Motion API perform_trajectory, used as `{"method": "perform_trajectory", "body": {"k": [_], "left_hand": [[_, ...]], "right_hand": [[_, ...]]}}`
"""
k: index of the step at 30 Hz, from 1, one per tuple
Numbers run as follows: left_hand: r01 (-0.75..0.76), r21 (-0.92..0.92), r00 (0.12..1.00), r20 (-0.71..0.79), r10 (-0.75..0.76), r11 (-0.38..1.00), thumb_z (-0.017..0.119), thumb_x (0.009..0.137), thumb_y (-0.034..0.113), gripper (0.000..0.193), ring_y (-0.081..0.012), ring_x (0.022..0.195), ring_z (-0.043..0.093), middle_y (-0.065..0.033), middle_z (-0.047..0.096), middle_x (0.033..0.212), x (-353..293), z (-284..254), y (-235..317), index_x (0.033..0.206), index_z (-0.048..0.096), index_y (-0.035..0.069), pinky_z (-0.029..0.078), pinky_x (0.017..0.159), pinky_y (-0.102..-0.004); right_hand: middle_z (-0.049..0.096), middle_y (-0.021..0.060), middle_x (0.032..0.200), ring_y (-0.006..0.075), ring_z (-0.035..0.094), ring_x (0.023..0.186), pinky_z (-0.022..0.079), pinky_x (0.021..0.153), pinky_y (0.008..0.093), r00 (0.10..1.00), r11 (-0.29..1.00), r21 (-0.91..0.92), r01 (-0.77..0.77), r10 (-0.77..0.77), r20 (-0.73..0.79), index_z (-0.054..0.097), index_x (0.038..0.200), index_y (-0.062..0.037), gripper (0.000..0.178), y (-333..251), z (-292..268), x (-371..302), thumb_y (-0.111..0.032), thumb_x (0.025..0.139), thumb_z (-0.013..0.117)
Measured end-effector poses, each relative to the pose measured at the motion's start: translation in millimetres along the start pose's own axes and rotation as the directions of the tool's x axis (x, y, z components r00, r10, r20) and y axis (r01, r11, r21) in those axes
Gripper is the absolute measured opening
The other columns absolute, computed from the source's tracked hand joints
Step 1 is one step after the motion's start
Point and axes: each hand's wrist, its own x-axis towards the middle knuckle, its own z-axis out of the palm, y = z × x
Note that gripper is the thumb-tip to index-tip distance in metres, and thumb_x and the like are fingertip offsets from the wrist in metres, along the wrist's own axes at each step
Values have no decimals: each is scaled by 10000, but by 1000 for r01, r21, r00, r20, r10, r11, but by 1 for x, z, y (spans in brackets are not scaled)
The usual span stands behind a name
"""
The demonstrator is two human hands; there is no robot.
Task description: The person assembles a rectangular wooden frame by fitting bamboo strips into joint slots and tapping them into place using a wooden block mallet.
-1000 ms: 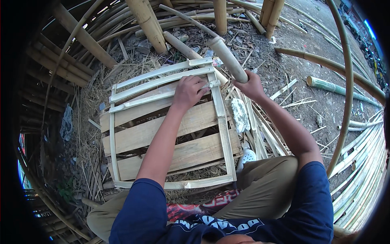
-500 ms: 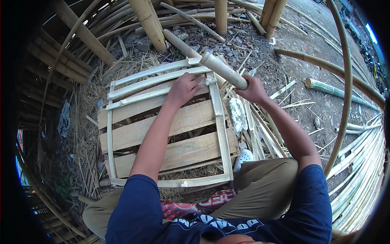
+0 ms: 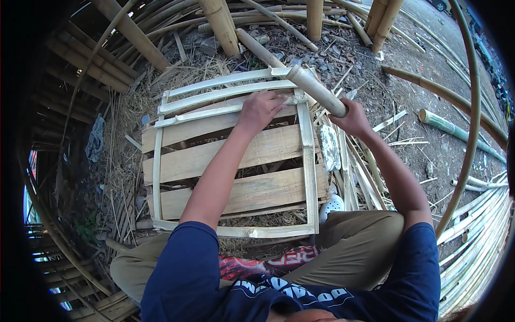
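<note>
My right hand [image 3: 352, 118] is wrapped round the near end of a short, thick bamboo club [image 3: 317, 91]. The club slants up and left, its far end over the far right corner of a pale split-bamboo frame [image 3: 309, 161]. My left hand [image 3: 261, 110] is closed on a bamboo slat [image 3: 201, 115] that runs across the frame, close to the slat's right end. My fingers partly hide that end. Two more crosswise slats lie beyond it. Under the frame is a low platform of wooden planks [image 3: 225, 161] with gaps between them.
A whitish block [image 3: 328, 147] lies right of the platform, beside split bamboo strips [image 3: 357, 177]. A perforated white shoe [image 3: 333, 205] is near my knee. Upright bamboo posts [image 3: 220, 27] stand beyond. Far right are a green bamboo pole [image 3: 456, 131] and a bundle of poles [image 3: 477, 236].
The whole view has shifted, so the scene sits farther right and slightly higher. My left fingers have drawn together at the slat's right end. My right hand still holds the club.
</note>
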Motion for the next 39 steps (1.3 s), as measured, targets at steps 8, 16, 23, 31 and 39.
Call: {"method": "perform_trajectory", "body": {"k": [8,16,23,31,39], "left_hand": [[55,-48,998,-32,-56,997,776,889,284,233,-245,891,668,-44,733,947,-10,-5,0,1059,808,127,550,797,-381],[106,-144,994,-8,-108,984,827,841,219,208,-238,911,668,-65,736,971,-15,-8,-3,1017,821,109,555,810,-370],[125,-176,992,25,-123,976,810,859,230,217,-251,900,664,-78,738,966,-13,-10,-1,1028,817,94,551,796,-374],[14,-161,1000,1,-14,987,793,875,227,197,-246,861,657,-71,741,950,-9,-6,-7,1014,814,89,547,758,-377],[-5,-147,999,-46,-2,989,804,863,217,170,-222,864,657,-47,731,923,-6,-6,-4,988,818,103,547,753,-362]], "right_hand": [[743,189,884,308,746,819,567,790,418,999,1000,0,15,-15,-39,713,1101,18,462,2,-1,0,-266,753,821],[748,199,924,280,748,856,568,799,405,999,999,4,-44,44,-13,705,1098,26,460,-5,1,-1,-265,762,823],[741,194,906,302,741,844,562,797,418,999,999,-13,-44,44,-11,706,1063,17,435,0,1,-3,-259,748,822],[731,194,862,304,738,808,558,778,421,999,999,11,30,-30,-26,707,1035,24,419,10,3,-5,-251,741,824],[710,167,792,263,726,743,556,736,401,998,999,23,33,-31,-61,693,985,12,371,13,0,-4,-256,752,801]]}}
